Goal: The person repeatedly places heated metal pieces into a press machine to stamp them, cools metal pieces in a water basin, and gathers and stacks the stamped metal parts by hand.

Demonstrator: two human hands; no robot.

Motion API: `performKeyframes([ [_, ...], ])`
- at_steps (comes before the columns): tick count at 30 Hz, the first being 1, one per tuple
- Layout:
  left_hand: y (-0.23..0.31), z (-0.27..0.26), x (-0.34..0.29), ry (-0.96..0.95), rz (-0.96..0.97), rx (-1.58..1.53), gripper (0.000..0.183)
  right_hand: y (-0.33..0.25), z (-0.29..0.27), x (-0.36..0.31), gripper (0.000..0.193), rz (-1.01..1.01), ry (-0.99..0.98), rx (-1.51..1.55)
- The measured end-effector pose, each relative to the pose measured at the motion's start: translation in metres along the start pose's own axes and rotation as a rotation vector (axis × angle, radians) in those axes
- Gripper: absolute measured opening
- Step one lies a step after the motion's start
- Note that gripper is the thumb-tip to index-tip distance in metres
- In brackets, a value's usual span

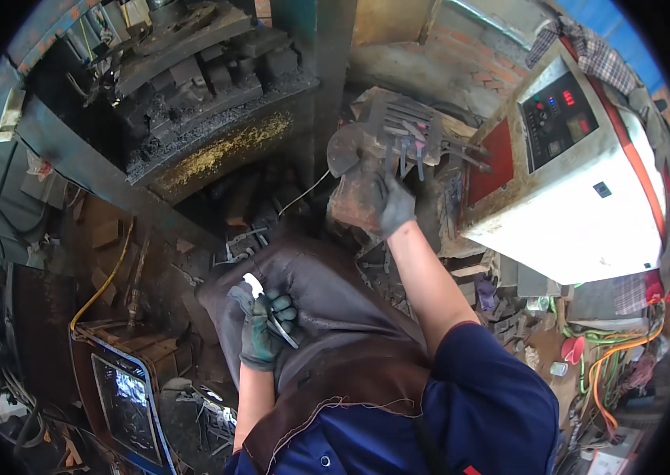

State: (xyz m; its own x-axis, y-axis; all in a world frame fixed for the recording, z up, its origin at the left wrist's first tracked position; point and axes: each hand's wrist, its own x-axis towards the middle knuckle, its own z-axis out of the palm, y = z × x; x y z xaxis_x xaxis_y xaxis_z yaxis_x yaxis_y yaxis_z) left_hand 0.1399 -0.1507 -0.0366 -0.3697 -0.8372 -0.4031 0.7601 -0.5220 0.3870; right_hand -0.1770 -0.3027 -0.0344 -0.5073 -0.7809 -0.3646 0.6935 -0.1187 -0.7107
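My left hand (266,327), in a dark green and grey work glove, is closed round slim metal pieces (253,284) over my brown apron. One bright end sticks out above the fingers, another below. My right hand (398,207), in a grey glove, reaches forward beside a reddish-brown block (354,199). Its fingers curl at the lower end of a narrow dark strip; the back of the hand hides most of the grip. Just beyond it, several metal blanks (409,141) lie on a slatted metal rack (390,111). A dark round disc (343,150) stands left of them.
At the right is a white machine cabinet (580,214) with a lit control panel (560,119). A heavy press (216,95) with grimy dies stands ahead left. A framed screen-like panel (125,400) is at lower left. Hoses (600,380) and scrap litter the right floor.
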Motion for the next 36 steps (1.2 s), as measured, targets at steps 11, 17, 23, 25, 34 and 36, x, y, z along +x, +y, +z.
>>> performKeyframes([
  [11, 0.000, -0.013, -0.003, -0.088, -0.048, 0.011, 0.037, 0.008, 0.250, -0.071, 0.036, 0.059, -0.680, -0.558],
  [17, 0.002, -0.022, -0.013, -0.097, -0.055, -0.053, 0.036, 0.053, 0.277, -0.096, 0.011, 0.287, -0.641, -0.141],
  [23, -0.003, -0.018, 0.002, -0.228, -0.089, -0.172, 0.033, 0.065, 0.222, -0.205, 0.032, 0.182, -1.241, -0.632],
  [25, 0.006, 0.007, -0.010, -0.054, 0.026, 0.133, 0.029, 0.081, 0.239, -0.227, 0.053, 0.108, -1.537, -0.371],
  [34, 0.001, -0.006, -0.002, -0.144, 0.017, -0.111, 0.027, -0.029, -0.036, -0.012, 0.023, 0.147, 0.079, -0.133],
  [36, 0.000, -0.001, -0.003, -0.099, -0.019, 0.008, 0.027, -0.047, -0.064, 0.025, 0.023, 0.081, 0.159, -0.058],
])
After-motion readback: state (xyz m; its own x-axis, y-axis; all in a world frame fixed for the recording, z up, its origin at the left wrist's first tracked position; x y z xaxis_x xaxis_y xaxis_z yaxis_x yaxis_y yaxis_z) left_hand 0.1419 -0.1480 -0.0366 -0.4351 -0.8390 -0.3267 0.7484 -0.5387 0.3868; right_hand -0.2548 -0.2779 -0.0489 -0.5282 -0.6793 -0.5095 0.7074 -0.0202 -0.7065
